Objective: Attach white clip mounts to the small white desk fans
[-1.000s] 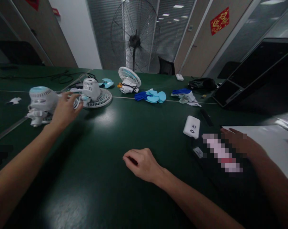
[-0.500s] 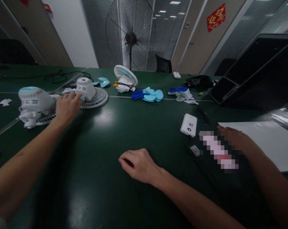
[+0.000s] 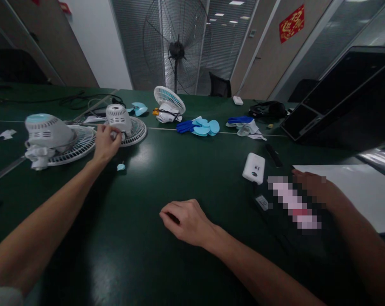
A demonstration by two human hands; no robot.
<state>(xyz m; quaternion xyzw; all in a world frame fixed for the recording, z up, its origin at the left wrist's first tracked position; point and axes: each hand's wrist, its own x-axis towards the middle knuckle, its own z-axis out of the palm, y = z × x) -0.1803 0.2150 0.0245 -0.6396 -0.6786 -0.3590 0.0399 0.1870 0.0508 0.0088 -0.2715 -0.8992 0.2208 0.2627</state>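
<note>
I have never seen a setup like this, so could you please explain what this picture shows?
There is no machine: a camera worn on a person's head looks forward and down at their bare hands. The left hand is at a white fan lying face-down; whether its fingers grip anything is hard to tell. The right hand is loosely curled over the green table, with nothing visible in it. The hand at the right seems to be another person's. Also on the table are another face-down fan, a small light-blue piece and light-blue blades.
</note>
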